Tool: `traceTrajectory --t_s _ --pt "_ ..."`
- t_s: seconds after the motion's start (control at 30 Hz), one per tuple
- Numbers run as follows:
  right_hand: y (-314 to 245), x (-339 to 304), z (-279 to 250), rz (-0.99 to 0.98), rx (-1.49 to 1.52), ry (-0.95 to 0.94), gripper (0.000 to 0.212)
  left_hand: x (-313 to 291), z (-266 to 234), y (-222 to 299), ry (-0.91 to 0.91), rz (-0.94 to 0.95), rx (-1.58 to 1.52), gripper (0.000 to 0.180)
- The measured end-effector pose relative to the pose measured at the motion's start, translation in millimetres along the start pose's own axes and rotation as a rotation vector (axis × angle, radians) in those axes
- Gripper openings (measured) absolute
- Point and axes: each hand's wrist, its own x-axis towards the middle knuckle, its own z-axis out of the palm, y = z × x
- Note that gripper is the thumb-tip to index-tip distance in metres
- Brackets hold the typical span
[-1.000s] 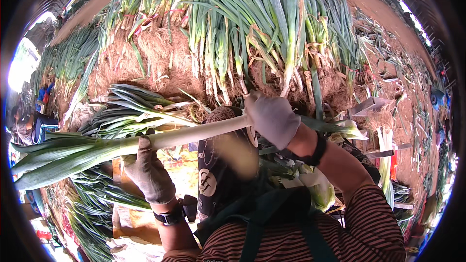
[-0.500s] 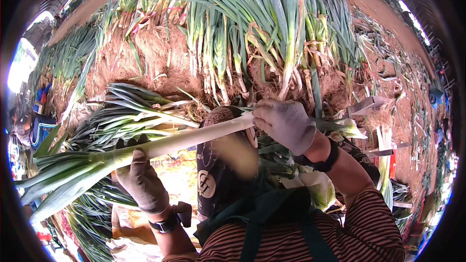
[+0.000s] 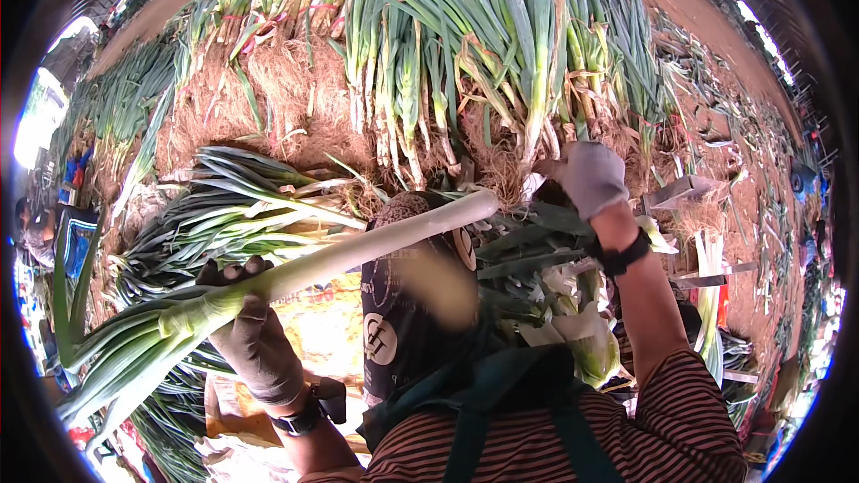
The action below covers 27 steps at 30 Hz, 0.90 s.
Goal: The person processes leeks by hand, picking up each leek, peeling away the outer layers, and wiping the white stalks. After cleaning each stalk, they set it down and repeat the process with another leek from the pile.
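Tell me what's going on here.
A person in a striped top is handling a large green onion. The gloved left hand grips it near where the white stalk meets the leaves, with the bare white end pointing up to the right. The gloved right hand is apart from it, near a pale scrap; whether it holds that is unclear. More onions lie at the left, and rooted bunches line the ground beyond.
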Motion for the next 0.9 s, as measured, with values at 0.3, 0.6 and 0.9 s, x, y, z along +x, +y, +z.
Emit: traceTrajectory --t_s 0.3,0.6,0.9 --pt "-85.7 -72.2 -15.0 -0.828 0.379 0.452 0.012 -2.6 6.7 2.6 -0.043 0.005 -0.037 0.059" --pt "-106.2 -79.0 -19.4 -0.793 -0.069 0.485 0.009 -3.7 3.4 8.8 -0.046 -0.016 -0.075 0.063" --pt "-63.1 -45.4 -7.3 -0.375 1.33 -0.26 0.021 -3.4 -19.9 8.0 -0.194 -0.035 -0.169 0.059"
